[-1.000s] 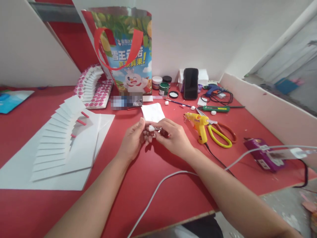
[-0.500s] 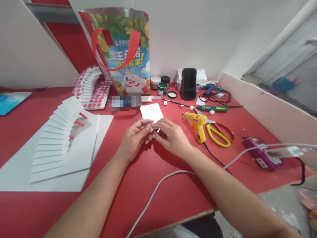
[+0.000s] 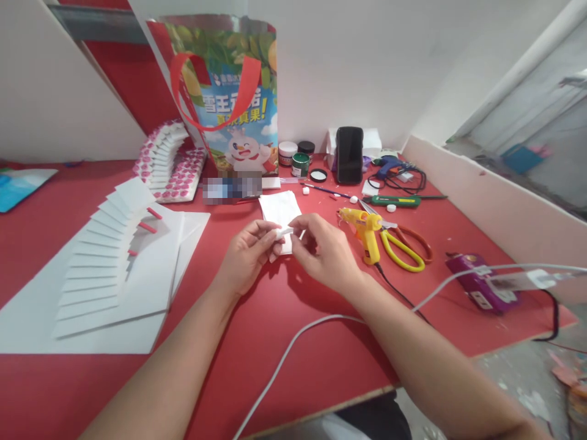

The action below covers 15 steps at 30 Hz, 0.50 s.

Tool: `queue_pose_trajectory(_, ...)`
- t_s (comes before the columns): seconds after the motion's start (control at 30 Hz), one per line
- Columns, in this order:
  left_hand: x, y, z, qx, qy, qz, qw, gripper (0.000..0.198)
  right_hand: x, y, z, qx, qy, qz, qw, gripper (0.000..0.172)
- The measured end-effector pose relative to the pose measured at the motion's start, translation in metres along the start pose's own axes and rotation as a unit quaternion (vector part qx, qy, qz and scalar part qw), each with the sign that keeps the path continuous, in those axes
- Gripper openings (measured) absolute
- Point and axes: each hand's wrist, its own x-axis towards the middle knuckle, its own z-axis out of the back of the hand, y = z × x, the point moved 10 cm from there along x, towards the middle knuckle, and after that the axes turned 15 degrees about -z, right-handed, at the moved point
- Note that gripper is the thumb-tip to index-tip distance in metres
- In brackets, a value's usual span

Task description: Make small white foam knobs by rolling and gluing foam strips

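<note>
Over the middle of the red table, my left hand (image 3: 250, 253) pinches a small rolled strip of white paper (image 3: 284, 232) between thumb and fingertips. My right hand (image 3: 325, 250) is curled, its thumb and index finger at the roll's right end; the exact contact is hard to make out. Just beyond and partly under the hands lies a stack of white paper sheets (image 3: 279, 206). To the right of my right hand rests a yellow glue gun (image 3: 364, 229), beside scissors (image 3: 406, 250) with yellow and orange handles.
At left, a white stepped paper model (image 3: 98, 263) lies on white boards. A printed bag (image 3: 238, 104) stands behind, near a pink-patterned model (image 3: 167, 165). Paint jars (image 3: 300, 164), a phone (image 3: 350, 154) and a green-handled tool (image 3: 395, 200) sit at the back. A white cable (image 3: 293, 351) crosses the front.
The fingers of my right hand have shifted slightly right and opened out a little, so more of the white roll shows. My left hand stays nearly in place.
</note>
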Motion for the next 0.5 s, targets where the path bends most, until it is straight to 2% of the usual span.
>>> queue_pose_trajectory(0.07,0.000,0.001,0.003,-0.002,-0.006,0.002,1.000,0.028,-0.007,0.019,0.030,-0.064,-0.061,0.022,0.996,0.014)
queue_pose_trajectory(0.13,0.000,0.000,0.004,-0.011,-0.011,0.000,1.000,0.027,-0.016,0.035,0.080,-0.112,-0.175,0.017,0.978,0.013)
queue_pose_trajectory(0.2,0.000,-0.001,0.004,-0.027,-0.014,-0.002,1.000,0.026,-0.024,0.035,0.130,-0.160,-0.281,-0.039,0.946,0.013)
queue_pose_trajectory(0.23,0.000,-0.001,0.004,-0.035,-0.016,-0.002,0.999,0.026,-0.025,0.029,0.148,-0.207,-0.304,-0.079,0.927,0.013)
queue_pose_trajectory(0.27,0.001,-0.001,0.004,-0.044,-0.019,0.000,0.999,0.027,-0.022,0.017,0.158,-0.267,-0.297,-0.132,0.907,0.015)
queue_pose_trajectory(0.3,0.001,-0.001,0.003,-0.052,-0.022,0.001,0.998,0.028,-0.017,-0.002,0.162,-0.335,-0.260,-0.197,0.884,0.019)
queue_pose_trajectory(0.37,0.002,-0.001,0.003,-0.064,-0.026,0.006,0.998,0.030,-0.013,-0.055,0.155,-0.436,-0.127,-0.323,0.830,0.028)
queue_pose_trajectory(0.4,0.002,-0.001,0.003,-0.068,-0.028,0.007,0.997,0.031,-0.014,-0.080,0.146,-0.462,-0.058,-0.362,0.807,0.030)
queue_pose_trajectory(0.47,0.002,-0.001,0.004,-0.070,-0.034,0.009,0.997,0.031,-0.017,-0.120,0.125,-0.493,0.052,-0.390,0.776,0.029)
queue_pose_trajectory(0.5,0.002,0.000,0.004,-0.069,-0.037,0.011,0.997,0.031,-0.017,-0.132,0.119,-0.496,0.070,-0.391,0.772,0.028)
